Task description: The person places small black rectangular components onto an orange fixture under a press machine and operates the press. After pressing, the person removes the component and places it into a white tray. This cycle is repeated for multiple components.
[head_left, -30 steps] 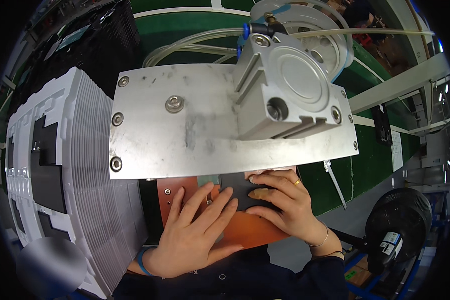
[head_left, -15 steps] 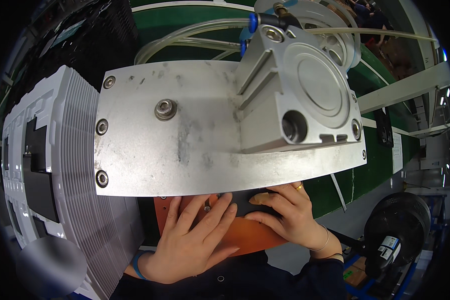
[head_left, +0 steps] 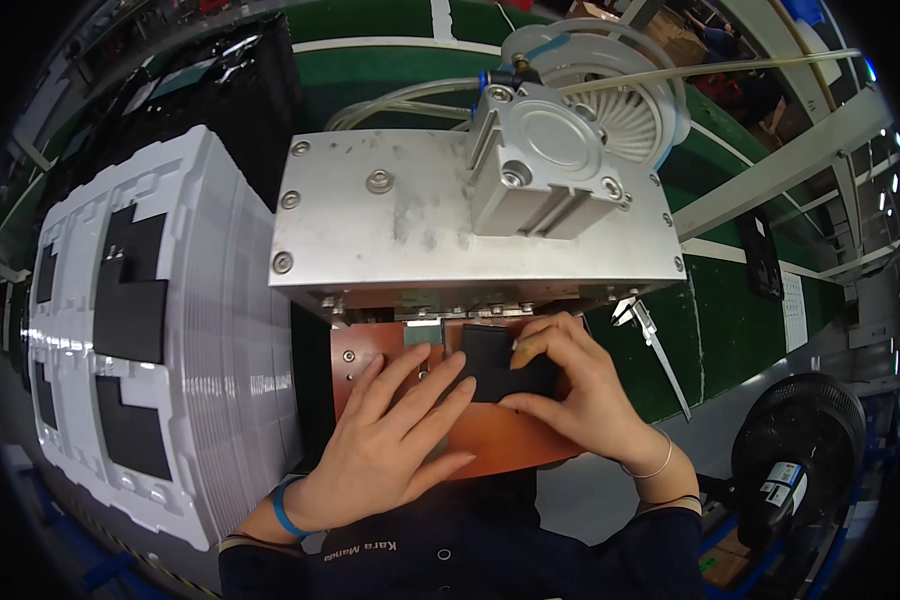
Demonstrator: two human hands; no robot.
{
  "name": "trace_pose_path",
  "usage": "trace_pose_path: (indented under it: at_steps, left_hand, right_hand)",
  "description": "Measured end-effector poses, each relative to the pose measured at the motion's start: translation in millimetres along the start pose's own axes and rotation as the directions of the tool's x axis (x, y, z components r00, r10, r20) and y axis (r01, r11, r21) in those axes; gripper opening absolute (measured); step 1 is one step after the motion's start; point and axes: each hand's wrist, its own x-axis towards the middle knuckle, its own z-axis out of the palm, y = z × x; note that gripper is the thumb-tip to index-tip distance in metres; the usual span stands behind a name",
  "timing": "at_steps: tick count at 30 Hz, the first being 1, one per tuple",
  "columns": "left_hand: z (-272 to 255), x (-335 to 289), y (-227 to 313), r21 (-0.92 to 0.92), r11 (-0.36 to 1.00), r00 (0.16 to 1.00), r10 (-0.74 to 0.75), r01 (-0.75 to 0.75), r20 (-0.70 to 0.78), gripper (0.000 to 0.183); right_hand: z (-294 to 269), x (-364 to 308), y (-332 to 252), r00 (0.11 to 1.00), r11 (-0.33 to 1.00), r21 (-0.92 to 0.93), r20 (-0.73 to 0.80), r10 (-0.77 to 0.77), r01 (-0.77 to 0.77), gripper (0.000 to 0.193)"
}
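A black flat rectangular piece point(head_left: 490, 365) lies on the orange base plate point(head_left: 490, 450), below the front of a silver metal press point(head_left: 420, 225). My right hand point(head_left: 595, 395) holds the piece at its right side, with thumb and index finger bent round that edge; a tan cover sits on one fingertip. My left hand point(head_left: 385, 440) is spread over the plate's left part, fingers stretched out. Its fingertips reach the left edge of the black piece. Part of the plate is hidden beneath my hands.
White trays point(head_left: 120, 300) holding black pieces are stacked at left, beside a black-wrapped stack point(head_left: 210, 90). A caliper point(head_left: 655, 345) lies on the green table point(head_left: 725, 320) to the right. A black fan point(head_left: 800, 450) stands lower right; a clear-hosed cylinder point(head_left: 550, 150) tops the press.
My view has drawn back from the press, so its front underside and more of the black piece now show. Both hands stay at nearly the same places on the plate.
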Motion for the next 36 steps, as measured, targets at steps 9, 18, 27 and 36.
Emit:
trace_pose_path:
  at_steps: [9,18,27,36]
  left_hand:
    - [-12,-31,35,-0.619,0.785,0.896,-0.293,0.026,-0.334,0.044]
    - [-172,-102,26,-0.178,0.967,0.383,-0.237,0.182,-0.893,0.052]
    - [-255,-104,-148,-0.397,0.648,0.446,-0.748,0.650,-0.491,0.058]
    - [-225,-100,-129,0.397,0.705,0.807,-0.547,0.587,-0.223,0.063]
  right_hand:
    - [9,-31,-49,0.993,0.900,0.430,0.114,0.021,-0.069,0.034]
    - [55,90,-128,0.829,0.816,0.171,-0.016,-0.559,0.553,0.037]
    - [129,166,-148,0.831,0.818,-0.162,0.033,-0.555,0.552,0.037]
    - [76,117,-140,0.700,0.720,-0.185,-0.170,-0.694,0.669,0.032]
